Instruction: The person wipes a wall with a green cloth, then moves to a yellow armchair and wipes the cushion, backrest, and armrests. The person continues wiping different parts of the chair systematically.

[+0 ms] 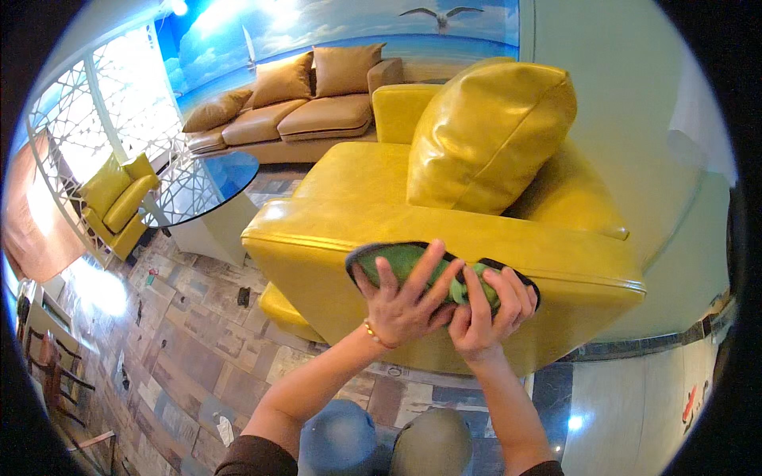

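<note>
A green item with a dark edge [388, 260], soft-looking and slipper-like in outline, is held between my two hands above the arm of a yellow leather armchair [357, 220]. My left hand [408, 297] lies across its left part with the fingers spread over the green surface. On the wrist is a beaded bracelet [376, 334]. Curled around its right part, my right hand [494, 306] has the fingers bent over a greener bunched piece. The hands meet near its middle and hide much of it, so its exact kind is unclear. Its underside is out of sight.
A yellow cushion [488, 131] leans on the armchair. Beyond stand a tan leather sofa [324, 116], a glass-topped table [208, 184] and another yellow armchair [116, 202]. Small scraps and a white crumpled paper [225, 429] lie on the patterned floor [196, 351]. A pale wall [607, 107] rises at right.
</note>
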Demonstrator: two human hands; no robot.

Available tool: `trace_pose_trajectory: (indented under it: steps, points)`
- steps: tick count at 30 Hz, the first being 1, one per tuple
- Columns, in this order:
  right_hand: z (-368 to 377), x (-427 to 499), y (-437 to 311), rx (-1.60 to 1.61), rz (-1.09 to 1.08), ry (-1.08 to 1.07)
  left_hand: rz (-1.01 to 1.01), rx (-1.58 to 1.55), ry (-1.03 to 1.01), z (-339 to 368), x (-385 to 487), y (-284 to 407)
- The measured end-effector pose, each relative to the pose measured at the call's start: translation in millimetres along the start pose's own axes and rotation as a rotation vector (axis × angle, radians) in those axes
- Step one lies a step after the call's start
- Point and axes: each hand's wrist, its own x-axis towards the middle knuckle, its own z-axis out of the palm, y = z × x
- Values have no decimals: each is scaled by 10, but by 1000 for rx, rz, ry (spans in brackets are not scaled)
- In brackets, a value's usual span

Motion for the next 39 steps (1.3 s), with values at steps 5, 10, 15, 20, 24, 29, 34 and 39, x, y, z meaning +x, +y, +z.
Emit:
trace_pose_trajectory:
  steps: [5,10,15,20,24,29,34,39]
  points:
    - [269,-1026,-56,-87,-141,-142,119,-61,-8,442,-1072,-154]
    - [296,-746,-262,-154,-93,-199,-108,-228,3,223,-868,-482]
    - [467,-94,-722,-225,-155,-179,-195,-134,156,-37,-434,-905]
    - [681,-1118,-797,-200,-373,-313,-117,-95,-44,298,-1603,-836]
    - [623,-1559,-752,-132,-459,-457,-229,-178,-292,256,-2207,-649]
    - [643,-506,-1055,-13,-246,-133,-380,-217,24,-12,-1199,-1066]
    - [788,-375,-1068,-47,-356,-119,-297,-129,164,124,-1147,-1221]
    - [799,-1402,-838,-18,-595,-406,-343,-136,-29,532,-2482,-773]
